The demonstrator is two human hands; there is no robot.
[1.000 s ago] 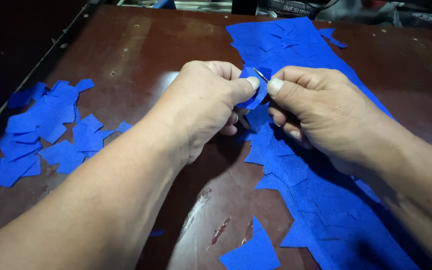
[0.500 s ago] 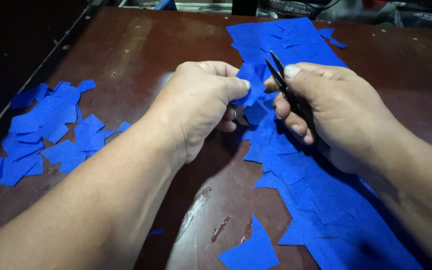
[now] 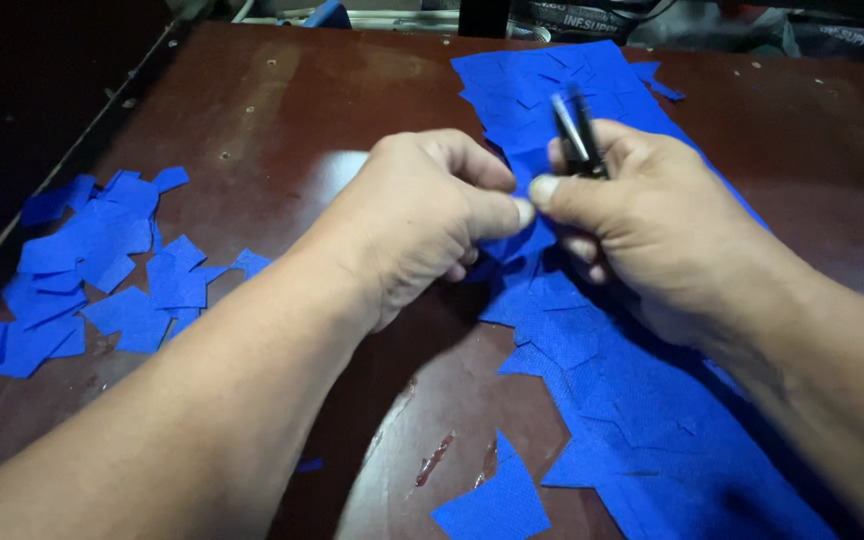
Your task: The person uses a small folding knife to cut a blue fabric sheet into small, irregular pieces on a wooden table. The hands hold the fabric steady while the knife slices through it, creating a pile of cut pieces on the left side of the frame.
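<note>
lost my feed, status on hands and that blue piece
Left hand and right hand pinch blue piece together. Right also holds black tool. Blue scraps lie left, apart.

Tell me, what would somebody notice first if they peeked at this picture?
First, the two hands in the middle: the left hand and the right hand pinch a blue fabric piece between them, and the right hand also holds a small black tool. Next, all the blue: a long fabric heap on the right of the dark brown table, and a pile of small cut pieces on the left.
</note>
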